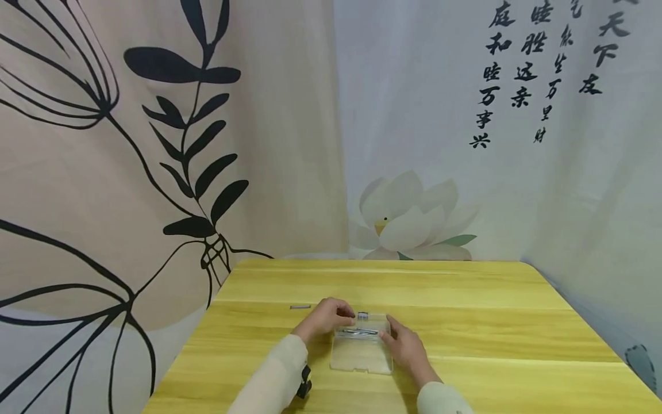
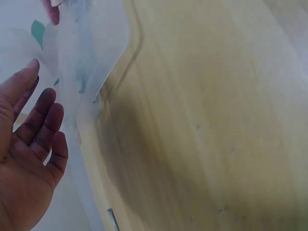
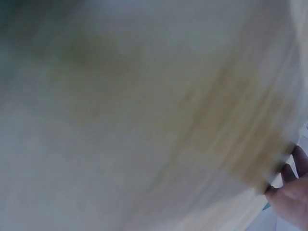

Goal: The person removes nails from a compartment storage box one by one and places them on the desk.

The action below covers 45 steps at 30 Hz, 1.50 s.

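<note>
A clear plastic case (image 1: 362, 353) stands open on the table, one half lying flat towards me. Slim metal pieces (image 1: 360, 332) lie across its middle, and a small shiny piece (image 1: 362, 315) shows at the back. My right hand (image 1: 407, 347) grips the case's right edge; its fingertips (image 3: 272, 190) are at the edge of the blurred plastic in the right wrist view. At the case's back left corner is my left hand (image 1: 331, 315). In the left wrist view that hand (image 2: 29, 159) has loosely bent fingers with nothing between them, beside the translucent case (image 2: 108, 43).
A short metal rod (image 1: 300, 307) lies on the wood-grain table (image 1: 465, 322), left of and behind the case. Behind the table's far edge hangs a printed curtain (image 1: 289, 172). A black device (image 1: 304, 382) is strapped at my left wrist.
</note>
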Tool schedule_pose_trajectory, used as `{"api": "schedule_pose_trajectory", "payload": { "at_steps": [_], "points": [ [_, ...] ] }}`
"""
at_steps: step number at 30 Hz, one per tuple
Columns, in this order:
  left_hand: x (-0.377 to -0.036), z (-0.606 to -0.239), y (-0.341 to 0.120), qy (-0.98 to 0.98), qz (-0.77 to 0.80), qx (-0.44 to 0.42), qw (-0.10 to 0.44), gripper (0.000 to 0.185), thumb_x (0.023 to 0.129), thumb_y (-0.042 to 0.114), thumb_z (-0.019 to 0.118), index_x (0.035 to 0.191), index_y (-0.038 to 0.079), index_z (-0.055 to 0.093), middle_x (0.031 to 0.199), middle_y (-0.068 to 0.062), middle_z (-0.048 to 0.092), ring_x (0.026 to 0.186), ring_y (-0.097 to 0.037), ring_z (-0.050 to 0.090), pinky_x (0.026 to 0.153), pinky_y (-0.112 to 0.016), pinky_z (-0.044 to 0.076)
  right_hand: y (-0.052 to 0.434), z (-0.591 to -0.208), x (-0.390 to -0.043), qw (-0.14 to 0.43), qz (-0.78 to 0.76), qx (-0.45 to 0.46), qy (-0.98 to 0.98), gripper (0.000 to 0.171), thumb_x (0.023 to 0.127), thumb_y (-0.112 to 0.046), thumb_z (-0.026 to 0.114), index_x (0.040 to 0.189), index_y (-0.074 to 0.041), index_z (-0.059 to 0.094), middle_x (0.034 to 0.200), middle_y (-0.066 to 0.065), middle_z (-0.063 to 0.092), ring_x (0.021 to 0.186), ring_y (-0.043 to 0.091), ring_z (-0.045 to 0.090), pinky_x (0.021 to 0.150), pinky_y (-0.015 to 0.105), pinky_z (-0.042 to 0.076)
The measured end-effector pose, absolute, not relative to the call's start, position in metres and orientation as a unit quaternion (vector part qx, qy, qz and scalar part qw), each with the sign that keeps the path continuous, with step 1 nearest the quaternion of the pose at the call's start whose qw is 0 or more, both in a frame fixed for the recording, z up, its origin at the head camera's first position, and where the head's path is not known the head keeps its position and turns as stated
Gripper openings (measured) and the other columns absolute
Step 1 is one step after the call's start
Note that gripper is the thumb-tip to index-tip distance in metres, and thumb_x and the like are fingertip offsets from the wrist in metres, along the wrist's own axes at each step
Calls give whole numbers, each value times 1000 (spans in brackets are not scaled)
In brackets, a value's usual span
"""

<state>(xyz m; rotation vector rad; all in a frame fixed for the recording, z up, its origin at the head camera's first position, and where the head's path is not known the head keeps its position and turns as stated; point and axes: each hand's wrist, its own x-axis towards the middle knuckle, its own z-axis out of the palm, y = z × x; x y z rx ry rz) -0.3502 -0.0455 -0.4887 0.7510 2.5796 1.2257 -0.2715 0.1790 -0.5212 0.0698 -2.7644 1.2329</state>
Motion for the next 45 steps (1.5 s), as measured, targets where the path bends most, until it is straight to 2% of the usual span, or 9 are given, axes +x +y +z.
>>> {"api": "schedule_pose_trajectory", "payload": {
  "at_steps": [5, 13, 21, 29, 36, 45],
  "points": [
    [-349, -493, -42, 874, 406, 249, 98, 12, 92, 13, 73, 101, 6, 75, 90, 5, 69, 82, -11, 60, 73, -31, 51, 178, -521, -271, 56, 406, 20, -912, 53, 101, -25, 60, 145, 1, 47, 137, 28, 53, 127, 50, 46, 104, 62, 35],
    [-349, -495, -41, 880, 388, 252, 106, 12, 90, 13, 75, 100, 7, 76, 97, 4, 67, 84, -11, 60, 75, -32, 52, 179, -520, -271, 58, 405, 21, -912, 53, 100, -24, 60, 145, 1, 47, 135, 28, 54, 127, 50, 46, 104, 61, 35],
    [-350, -495, -39, 887, 369, 256, 109, 10, 89, 13, 76, 98, 8, 77, 96, 5, 68, 82, -9, 61, 72, -30, 52, 179, -520, -271, 54, 405, 21, -913, 53, 101, -25, 60, 145, 1, 47, 135, 27, 55, 128, 49, 46, 103, 61, 36],
    [-354, -495, -37, 900, 320, 279, 100, 5, 88, 11, 76, 87, 14, 80, 90, 7, 70, 79, -6, 60, 69, -26, 51, 178, -521, -271, 56, 401, 20, -914, 53, 101, -25, 60, 145, 1, 47, 134, 27, 55, 127, 50, 47, 102, 61, 36],
    [-358, -497, -34, 911, 282, 285, 97, 4, 87, 14, 78, 89, 15, 82, 87, 9, 67, 79, -4, 59, 69, -24, 50, 178, -520, -271, 57, 399, 23, -915, 53, 101, -25, 60, 145, 2, 47, 134, 28, 56, 127, 49, 47, 102, 60, 37],
    [-359, -492, -29, 918, 239, 300, 98, 4, 86, 12, 78, 86, 15, 82, 83, 9, 71, 75, -3, 60, 68, -22, 51, 178, -518, -270, 63, 395, 27, -916, 52, 100, -24, 60, 143, 2, 49, 134, 29, 55, 125, 50, 48, 102, 60, 37]
  ]
}}
